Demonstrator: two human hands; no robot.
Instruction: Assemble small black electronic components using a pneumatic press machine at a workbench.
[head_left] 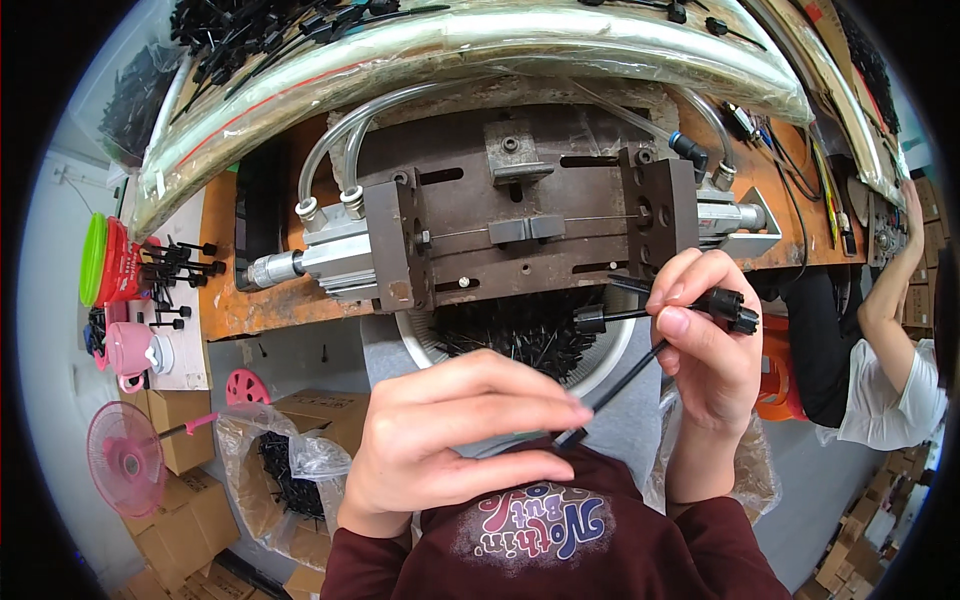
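My right hand (710, 345) is closed around several black plastic rods with thick, ribbed ends, pinched between thumb and fingers. One ribbed end (738, 312) sticks out to the right of the fingers, and a short cylindrical end (590, 319) points left. A longer black rod (630, 377) slants down from that hand toward my left hand (450, 430). The left fingers are stretched out and apart from the thumb. The rod's lower tip lies between them, partly covered by a fingertip; whether they touch it I cannot make out.
Ahead stands a brown metal fixture (525, 265) with air cylinders (338, 250) and clear hoses. Below it is a white tub (420, 350) of black parts. Plastic-wrapped bundles (480, 50) lie across the back. Left are a pink fan (127, 458) and cartons; right, another person's arm (885, 290).
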